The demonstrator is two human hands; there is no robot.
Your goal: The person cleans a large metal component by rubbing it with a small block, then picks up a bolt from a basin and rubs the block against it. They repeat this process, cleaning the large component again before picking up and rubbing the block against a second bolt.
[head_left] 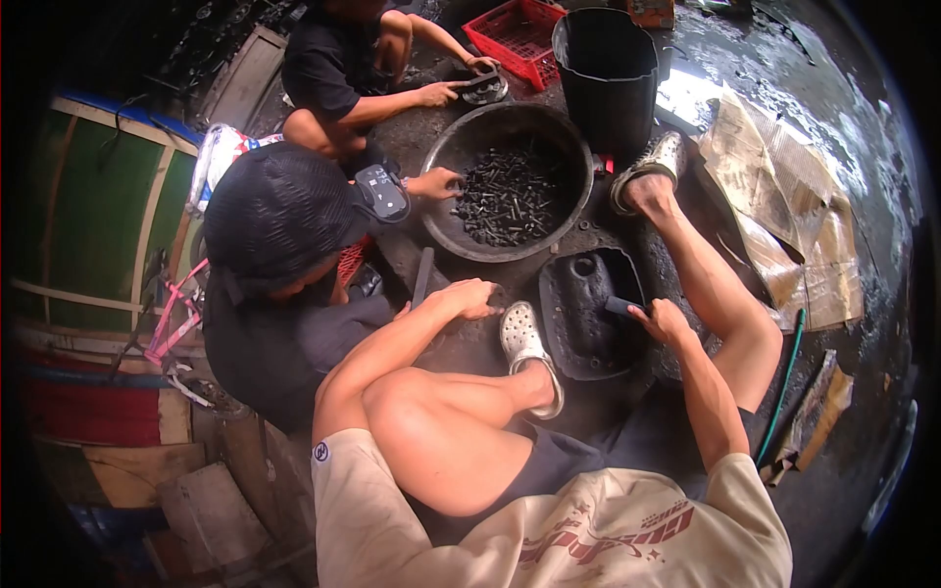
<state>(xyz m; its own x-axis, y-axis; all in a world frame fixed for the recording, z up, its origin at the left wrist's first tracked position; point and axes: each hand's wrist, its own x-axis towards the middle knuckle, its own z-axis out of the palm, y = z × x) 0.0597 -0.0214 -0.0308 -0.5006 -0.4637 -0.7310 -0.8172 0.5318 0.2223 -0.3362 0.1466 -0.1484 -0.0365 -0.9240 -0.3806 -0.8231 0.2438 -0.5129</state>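
My left hand (474, 299) is closed at the fingertips around something small and dark, above the ground beside the white clog (522, 338). Gripped in my right hand (663, 319) is a flat dark grey handle (623, 307), over the right part of a black tray (588, 365). The tray has a moulded, dirty inside. Beyond it, a large round basin (580, 218) holds many small dark metal pieces (505, 201).
A person in a dark knitted cap (279, 211) sits close on the left, one hand at the basin. Another person (328, 73) handles a round part behind. A black bucket (608, 98), red crate (490, 34), cardboard (774, 186) and green stick (781, 387) lie around.
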